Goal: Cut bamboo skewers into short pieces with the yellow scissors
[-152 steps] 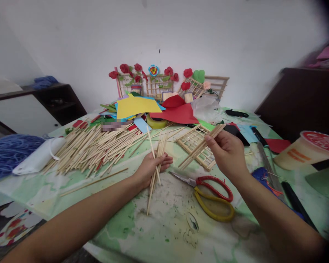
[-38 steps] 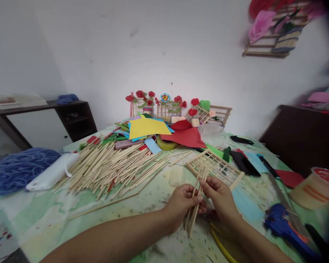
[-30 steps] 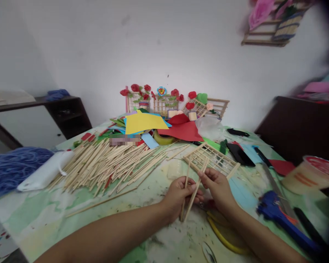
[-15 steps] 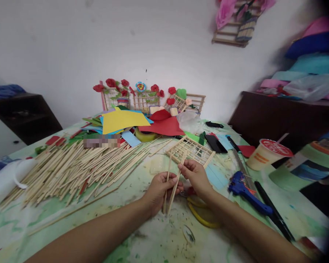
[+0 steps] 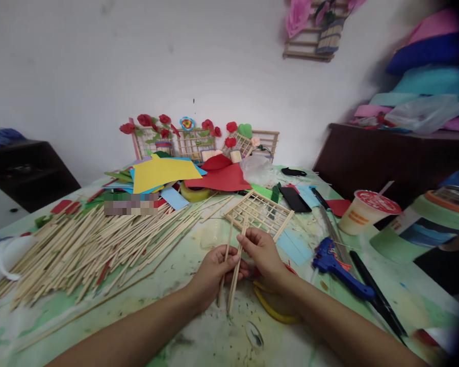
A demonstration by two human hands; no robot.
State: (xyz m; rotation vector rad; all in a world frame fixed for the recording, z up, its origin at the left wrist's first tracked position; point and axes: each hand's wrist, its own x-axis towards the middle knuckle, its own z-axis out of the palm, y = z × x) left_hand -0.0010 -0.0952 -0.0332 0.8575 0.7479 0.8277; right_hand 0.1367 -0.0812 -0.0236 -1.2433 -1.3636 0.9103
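Several thin wooden sticks (image 5: pixel 232 293) stand slanted between my two hands, over the middle of the table. My left hand (image 5: pixel 212 272) is closed round them, its thumb pressed across and one stick apart from the others. With thumb and fingertips, my right hand (image 5: pixel 263 255) pinches the closer-set sticks higher up. Just beyond the hands lies a small wooden lattice (image 5: pixel 265 209) made of crossed sticks, partly covered by the stick tops. Yellow-handled scissors (image 5: pixel 270 306) lie beneath my right forearm, their blades hidden.
A large heap of loose sticks (image 5: pixel 99 250) covers the left side. At right are a blue glue gun (image 5: pixel 342 270), a black knife-like tool (image 5: pixel 375 290), a lidded cup (image 5: pixel 367 211) and a green jar (image 5: pixel 416 229). Coloured sheets (image 5: pixel 164 171) and flower-decorated lattices (image 5: pixel 195 142) stand behind.
The view has shifted a little, so most things sit further left in the picture. Both hands keep their hold on the sticks, with hardly any change in grip.
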